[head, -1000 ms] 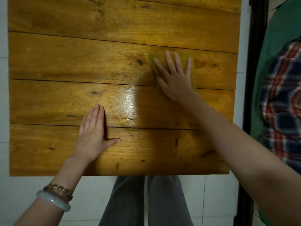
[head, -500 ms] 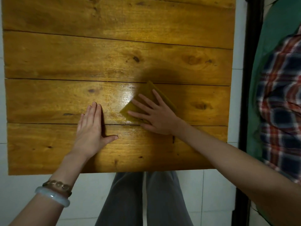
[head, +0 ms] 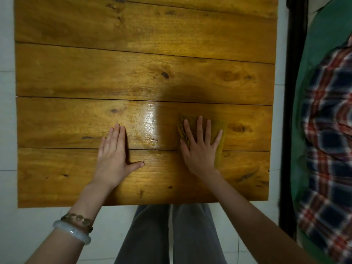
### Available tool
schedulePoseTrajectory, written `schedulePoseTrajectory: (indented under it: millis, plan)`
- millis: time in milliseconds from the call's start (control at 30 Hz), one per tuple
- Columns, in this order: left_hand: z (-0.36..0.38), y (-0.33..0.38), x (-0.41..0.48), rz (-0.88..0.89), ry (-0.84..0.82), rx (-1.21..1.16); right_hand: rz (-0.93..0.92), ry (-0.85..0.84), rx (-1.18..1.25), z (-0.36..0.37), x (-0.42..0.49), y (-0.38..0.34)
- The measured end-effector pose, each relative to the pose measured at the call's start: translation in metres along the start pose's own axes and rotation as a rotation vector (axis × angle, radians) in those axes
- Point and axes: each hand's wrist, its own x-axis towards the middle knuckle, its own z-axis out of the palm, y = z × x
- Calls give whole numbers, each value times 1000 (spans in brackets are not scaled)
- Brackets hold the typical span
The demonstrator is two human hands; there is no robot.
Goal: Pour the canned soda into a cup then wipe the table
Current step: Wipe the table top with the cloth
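Observation:
A wooden plank table [head: 76,73] fills the view. My right hand [head: 200,149] lies flat, fingers spread, pressing a yellow-brown cloth [head: 221,134] onto the near right part of the top. The cloth shows around my fingers and along the right side of the hand. My left hand [head: 114,159] rests flat on the table to the left, fingers together and thumb out, holding nothing. No can or cup is in view.
A glossy wet-looking patch [head: 150,122] shines between my hands. My grey trouser legs [head: 171,235] stand at the table's near edge on white floor tiles [head: 28,225]. A dark post [head: 291,92] and plaid fabric [head: 327,130] on green cloth sit to the right.
My right hand has slid the cloth from the far right down to the middle, then back right along the near planks. My left hand has stayed put.

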Motion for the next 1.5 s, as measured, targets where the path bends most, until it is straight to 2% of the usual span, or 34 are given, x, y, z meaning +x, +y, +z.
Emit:
schedulePoseTrajectory:
  millis: [100,233,467,600,700,767,833,933,1033,1300,1400,1500]
  plan:
    - [1,-1,-1,3,1,-8,60,45,47,-2,13,-18]
    - [1,-1,-2,5,0,-2,25,43,91,-7,47,-41]
    - [0,3,-2,-24,4,12,-18,-46,115,-14,60,-46]
    - [-8,14,-2,-24,59,-36,-99,-116,276,-26,52,-35]
    - [-19,34,1,30,160,-146,35,14,539,-38,41,-27]
    - [-29,54,11,31,210,-320,178,181,634,-44,34,-17]
    - [-36,75,24,5,210,-507,301,231,688,-52,30,-6]
    - [-41,100,46,-34,149,-720,461,134,764,-61,33,7]
    - [-41,113,59,-87,104,-820,505,70,763,-59,39,9]
    - [-32,105,71,-196,141,-749,737,-11,960,-62,54,9]
    - [-27,96,72,-216,152,-681,748,-81,964,-65,60,10]
    - [-24,95,72,-214,114,-709,733,-106,993,-69,62,11]
